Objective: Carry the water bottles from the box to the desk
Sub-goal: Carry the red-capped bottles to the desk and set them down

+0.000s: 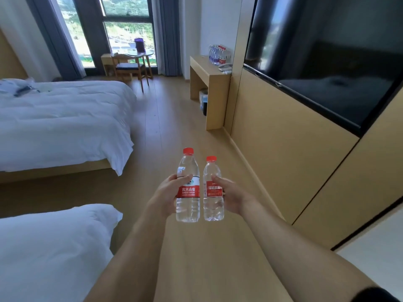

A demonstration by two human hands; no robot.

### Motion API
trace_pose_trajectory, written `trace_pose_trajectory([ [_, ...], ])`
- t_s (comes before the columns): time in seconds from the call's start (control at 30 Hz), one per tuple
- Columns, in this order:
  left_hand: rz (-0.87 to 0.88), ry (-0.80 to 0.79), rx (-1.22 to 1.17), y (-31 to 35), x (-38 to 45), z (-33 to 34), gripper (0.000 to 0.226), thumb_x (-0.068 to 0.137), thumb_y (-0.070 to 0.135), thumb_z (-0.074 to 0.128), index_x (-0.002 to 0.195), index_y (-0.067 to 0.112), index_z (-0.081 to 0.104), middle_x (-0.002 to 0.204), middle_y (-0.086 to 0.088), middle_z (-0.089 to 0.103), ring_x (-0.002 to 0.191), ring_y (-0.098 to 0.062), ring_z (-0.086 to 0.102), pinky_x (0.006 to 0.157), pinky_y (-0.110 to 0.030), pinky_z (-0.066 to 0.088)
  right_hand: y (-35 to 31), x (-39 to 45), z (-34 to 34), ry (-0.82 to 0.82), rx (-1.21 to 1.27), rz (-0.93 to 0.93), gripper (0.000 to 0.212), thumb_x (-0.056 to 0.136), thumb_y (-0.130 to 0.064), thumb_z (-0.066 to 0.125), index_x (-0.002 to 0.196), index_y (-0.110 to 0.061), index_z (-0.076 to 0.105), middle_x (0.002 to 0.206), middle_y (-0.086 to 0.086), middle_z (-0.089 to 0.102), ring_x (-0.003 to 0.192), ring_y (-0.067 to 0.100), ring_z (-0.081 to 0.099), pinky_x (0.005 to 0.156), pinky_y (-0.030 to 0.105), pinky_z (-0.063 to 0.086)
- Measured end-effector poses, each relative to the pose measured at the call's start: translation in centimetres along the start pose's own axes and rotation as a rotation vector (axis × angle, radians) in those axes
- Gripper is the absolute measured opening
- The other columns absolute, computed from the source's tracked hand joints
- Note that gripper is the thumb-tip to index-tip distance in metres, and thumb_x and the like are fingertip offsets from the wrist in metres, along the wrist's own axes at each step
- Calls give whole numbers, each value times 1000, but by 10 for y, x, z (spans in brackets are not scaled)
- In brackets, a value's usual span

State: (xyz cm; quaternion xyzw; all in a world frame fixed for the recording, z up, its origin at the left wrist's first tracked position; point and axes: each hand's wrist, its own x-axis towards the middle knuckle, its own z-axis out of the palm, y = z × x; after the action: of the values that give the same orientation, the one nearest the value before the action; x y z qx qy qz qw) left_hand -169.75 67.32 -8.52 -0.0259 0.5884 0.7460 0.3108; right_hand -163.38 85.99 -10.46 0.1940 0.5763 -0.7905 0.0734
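Hotel room aisle: left hand (166, 194) gripping taller clear red-capped bottle (188, 186), right hand (231, 196) gripping shorter clear red-capped bottle (213, 190); carrying step, judging next: walking to light wooden desk (209, 70), standing both upright near bottles already there (218, 54) at far edge.

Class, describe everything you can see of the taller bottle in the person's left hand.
The taller bottle is clear plastic with a red screw cap, a red and white label printed with Chinese characters, and ribbed lower walls. It looks full of water and sealed. It is held upright in the air over the wooden floor, the left hand curled round its label, beside a shorter bottle.
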Motion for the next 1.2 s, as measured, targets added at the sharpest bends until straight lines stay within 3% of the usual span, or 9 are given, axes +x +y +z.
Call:
trace_pose_trajectory([
  [0.13,-21,35,38,28,46,-18,44,89,15,75,127,1,57,106,-23,68,86,-35,68,82,-51,59,-19,54,10,-17,31,5,37,98,-36,60,121,-8,62,92,10,72,85,28,68,94,53,47],
  [0.27,-34,59,32,51,92,-27,43,91,16,73,128,2,56,108,-24,67,87,-35,68,85,-52,58,-36,110,11,-30,39,20,49,94,-38,64,130,-4,59,103,16,69,100,35,63,107,64,37],
  [0.43,-49,81,42,76,155,-30,43,92,17,72,128,2,55,110,-22,66,85,-32,68,75,-45,61,-59,184,7,-94,47,34,59,89,-42,66,132,-1,58,111,20,67,105,38,61,108,65,36],
  [0.57,-48,125,45,102,222,-31,44,92,19,73,129,3,54,114,-23,66,93,-35,68,79,-48,60,-90,254,1,-150,44,44,57,97,-39,59,136,2,54,119,23,65,109,39,61,108,64,37],
  [0.73,-42,194,45,149,311,-28,46,89,25,77,125,8,53,111,-20,70,91,-33,73,68,-44,62,-148,345,-13,-229,38,74,48,100,-35,56,132,0,57,111,19,72,96,34,71,87,51,58],
  [0.9,3,210,34,190,386,-24,51,81,33,83,121,12,59,96,-14,76,86,-30,76,69,-46,61,-196,419,-31,-276,-5,67,52,100,-39,55,135,0,55,130,27,62,108,41,66,96,60,52],
  [1.1,4,225,13,214,452,-23,56,76,36,86,121,14,60,92,-11,78,85,-29,77,68,-47,60,-226,488,-46,-316,-5,106,52,98,-41,59,132,-3,57,125,24,67,104,38,70,82,53,60],
  [1.2,-19,227,12,225,486,-26,55,76,36,86,120,15,60,91,-11,78,84,-28,77,67,-48,60,-238,521,-50,-291,-11,123,54,95,-42,62,131,-3,58,123,22,68,103,38,70,83,54,58],
])
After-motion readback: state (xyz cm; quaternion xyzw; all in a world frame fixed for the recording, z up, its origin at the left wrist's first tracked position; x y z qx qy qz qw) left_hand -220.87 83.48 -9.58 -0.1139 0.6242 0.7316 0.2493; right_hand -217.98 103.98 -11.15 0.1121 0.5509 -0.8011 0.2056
